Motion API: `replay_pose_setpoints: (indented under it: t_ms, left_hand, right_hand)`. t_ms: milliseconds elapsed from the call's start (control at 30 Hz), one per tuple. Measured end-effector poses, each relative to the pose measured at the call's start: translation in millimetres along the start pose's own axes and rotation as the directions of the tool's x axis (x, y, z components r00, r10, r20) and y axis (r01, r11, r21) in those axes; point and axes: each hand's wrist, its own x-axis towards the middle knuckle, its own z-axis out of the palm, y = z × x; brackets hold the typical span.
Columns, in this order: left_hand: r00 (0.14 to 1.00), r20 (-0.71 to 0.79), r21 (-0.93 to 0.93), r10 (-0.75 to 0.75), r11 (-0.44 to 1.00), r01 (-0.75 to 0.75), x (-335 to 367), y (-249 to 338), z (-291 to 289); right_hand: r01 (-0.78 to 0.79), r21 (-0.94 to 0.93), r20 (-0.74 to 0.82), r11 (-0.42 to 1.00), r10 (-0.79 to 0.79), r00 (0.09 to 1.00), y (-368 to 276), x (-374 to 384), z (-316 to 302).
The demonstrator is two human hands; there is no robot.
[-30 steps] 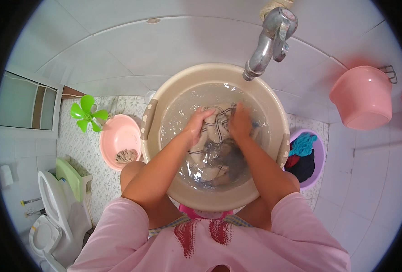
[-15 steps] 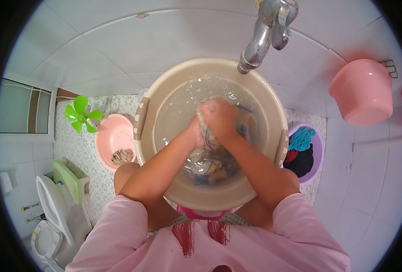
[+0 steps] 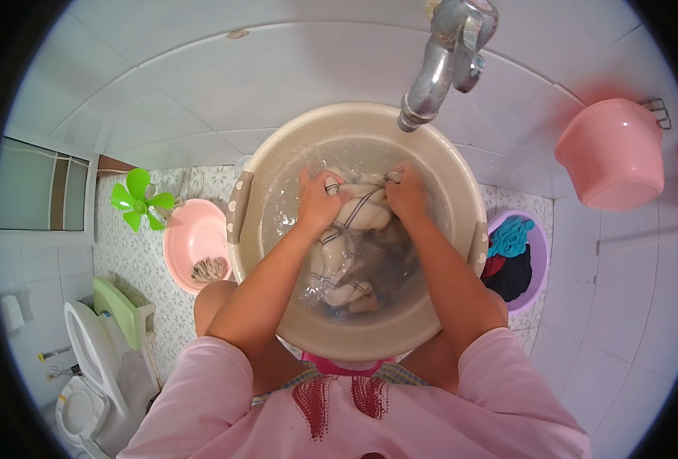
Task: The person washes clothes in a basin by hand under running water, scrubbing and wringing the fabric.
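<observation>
A large beige tub in front of me holds cloudy, rippling water. Stretched between my hands at the water's surface is a wet cream cloth with dark stripes; whether it is a garment cannot be made out. My left hand grips it near its left end, fingers curled round the fabric. On the other side my right hand is closed on a bunched part of it. The lower folds trail toward me through the water, and darker fabric beneath is blurred by it.
A metal tap juts over the tub's far right rim. At left stand a pink basin with a wadded cloth and a green fan. A purple basin of clothes sits right, below a hanging pink bucket.
My hands were pressed together around bunched cloth at the tub's middle. Now they are apart, left and right, with the striped cloth spread between them.
</observation>
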Motion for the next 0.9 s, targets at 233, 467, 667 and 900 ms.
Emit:
replay_pose_setpoints:
  t_ms: [233, 467, 667, 900]
  left_hand:
    - [0.679, 0.73, -0.683, -0.079, -0.062, 0.728, 6.6, 19.0, 3.8]
    - [0.637, 0.752, -0.607, 0.168, -0.197, 0.77, 12.4, -33.5, 24.8]
    - [0.613, 0.756, -0.624, -0.228, 0.029, 0.781, -11.4, 38.2, -9.7]
    - [0.883, 0.463, -0.432, -0.08, 0.849, 0.304, -4.9, 6.3, -20.8]
  right_hand:
    - [0.223, -0.051, -0.303, 0.974, -0.227, 0.926, -1.0, -24.0, 60.8]
    - [0.331, 0.309, -0.101, 0.892, -0.315, 0.944, -95.4, -70.9, 17.8]
    - [0.241, -0.1, -0.202, 0.965, -0.257, 0.945, -48.2, -22.5, -1.1]
    - [0.183, 0.103, -0.197, 0.978, -0.16, 0.967, -30.3, -13.6, 9.6]
